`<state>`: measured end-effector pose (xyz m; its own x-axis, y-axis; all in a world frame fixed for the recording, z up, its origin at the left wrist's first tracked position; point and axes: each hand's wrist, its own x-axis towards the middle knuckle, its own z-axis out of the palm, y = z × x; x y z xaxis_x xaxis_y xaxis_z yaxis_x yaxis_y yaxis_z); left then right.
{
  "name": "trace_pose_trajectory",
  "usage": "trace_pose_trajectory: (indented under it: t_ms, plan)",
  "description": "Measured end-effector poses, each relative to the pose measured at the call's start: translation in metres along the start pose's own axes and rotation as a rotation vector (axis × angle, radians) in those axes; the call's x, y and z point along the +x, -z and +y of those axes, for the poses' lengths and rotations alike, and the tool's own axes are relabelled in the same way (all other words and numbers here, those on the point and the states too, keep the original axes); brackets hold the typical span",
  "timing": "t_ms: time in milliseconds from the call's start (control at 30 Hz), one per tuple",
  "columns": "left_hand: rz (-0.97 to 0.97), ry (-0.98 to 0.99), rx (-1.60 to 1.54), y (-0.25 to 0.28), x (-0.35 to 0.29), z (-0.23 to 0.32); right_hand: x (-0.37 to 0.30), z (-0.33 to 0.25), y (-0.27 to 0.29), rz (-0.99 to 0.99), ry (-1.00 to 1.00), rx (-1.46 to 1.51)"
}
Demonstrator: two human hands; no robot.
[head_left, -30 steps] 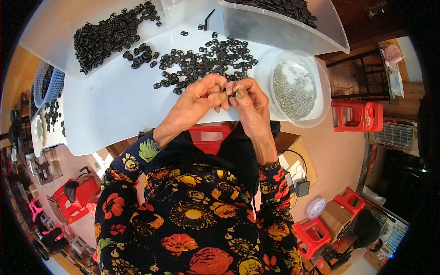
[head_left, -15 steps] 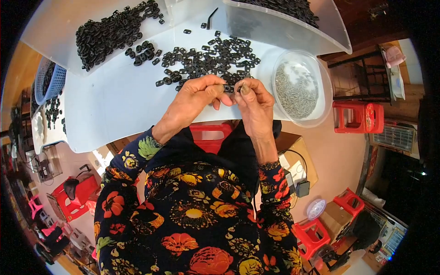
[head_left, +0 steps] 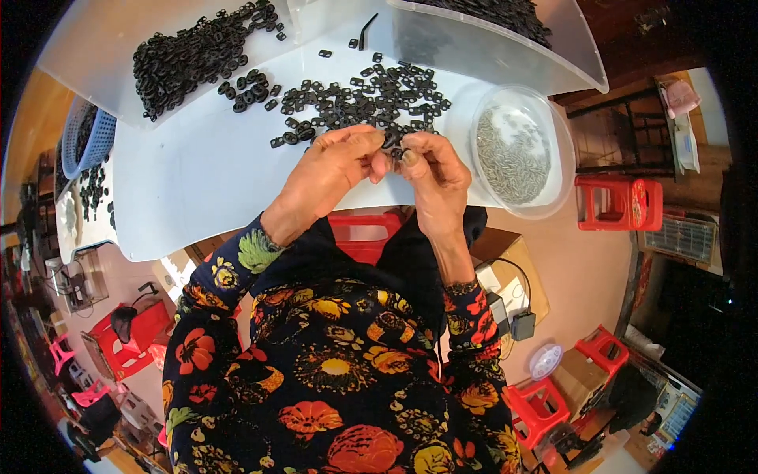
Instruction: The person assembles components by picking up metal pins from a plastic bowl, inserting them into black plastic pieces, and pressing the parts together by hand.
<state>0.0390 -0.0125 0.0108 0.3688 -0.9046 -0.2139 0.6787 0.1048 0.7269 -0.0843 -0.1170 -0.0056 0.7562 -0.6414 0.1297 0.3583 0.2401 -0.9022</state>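
Close together over the table's near edge, my two hands pinch small black plastic parts. My left hand (head_left: 332, 167) is closed, thumb against fingertips, on a black piece (head_left: 390, 139) that shows partly between the hands. Thumb and forefinger of my right hand (head_left: 439, 178) are closed on a small dark piece at their tips; whether the two pieces are joined I cannot tell. Just beyond my fingers spreads a loose heap of black two-holed plastic parts (head_left: 339, 103). To the right stands a round clear tub (head_left: 562, 150) of small silvery metal pins (head_left: 509, 162).
A translucent bin (head_left: 87, 55) with many black parts (head_left: 185, 63) lies at the far left, another bin (head_left: 505, 67) at the far right. A thin black tool (head_left: 366, 31) rests between them. A blue basket (head_left: 99, 142) stands left; red stools (head_left: 620, 203) are on the floor.
My fingertips have shifted slightly and the right thumb has turned a little, moving the black pieces between my hands. The heap and tub look the same.
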Motion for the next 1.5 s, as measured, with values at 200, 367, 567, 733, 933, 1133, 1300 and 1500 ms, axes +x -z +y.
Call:
trace_pose_trajectory:
  t_ms: [200, 367, 567, 733, 933, 1133, 1300, 1500]
  plan:
    - [-0.039, 0.045, -0.091, 0.002, 0.001, 0.002, -0.001, 0.003, 0.000, -0.046, 0.046, -0.132]
    - [0.050, -0.029, 0.096, -0.004, -0.001, 0.006, -0.002, 0.001, -0.005, 0.010, 0.055, -0.191]
    - [0.090, -0.292, 0.690, -0.007, -0.003, 0.007, -0.003, 0.004, -0.004, 0.067, 0.118, -0.209]
    - [0.064, -0.344, 0.971, -0.008, -0.010, 0.003, -0.001, 0.006, -0.001, 0.103, 0.098, -0.128]
    - [0.107, -0.362, 0.877, -0.005, -0.008, 0.002, 0.000, 0.002, -0.002, 0.052, 0.043, -0.082]
    - [0.115, -0.315, 0.719, -0.002, 0.000, 0.006, 0.002, -0.003, -0.005, -0.015, -0.001, -0.119]
    - [0.051, -0.181, 0.493, 0.011, 0.007, 0.004, 0.000, 0.000, -0.003, 0.013, 0.005, -0.143]
    - [0.061, -0.167, 0.391, 0.006, 0.009, 0.007, 0.001, 0.000, -0.005, -0.021, 0.031, -0.159]
